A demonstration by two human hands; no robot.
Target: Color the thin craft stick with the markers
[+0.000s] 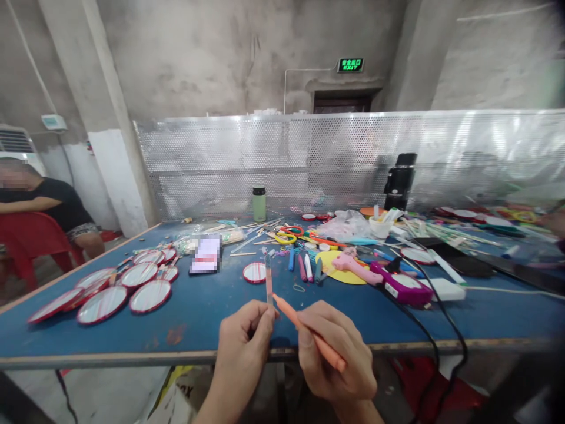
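Upright between the thumb and fingers of my left hand (247, 341) is a thin flat strip (269, 274), its upper part tinted reddish-orange and its lower part greyish. Its lower end is hidden by my fingers. My right hand (338, 353) is closed round an orange marker pen (326, 348), held like a pencil. The marker's tip touches or nearly touches the strip's right edge, just above my left thumb. Right behind the strip, a small round disc with a red rim (255, 272) lies on the blue table (198, 321).
Several red-rimmed round discs (150, 295) lie at the left, beside a phone (206, 254). Loose markers (304, 268), a pink glue gun (356, 266) and a purple device (404, 285) with cables lie right. A green bottle (259, 205) and black flask (401, 181) stand behind. A person (53, 200) sits far left.
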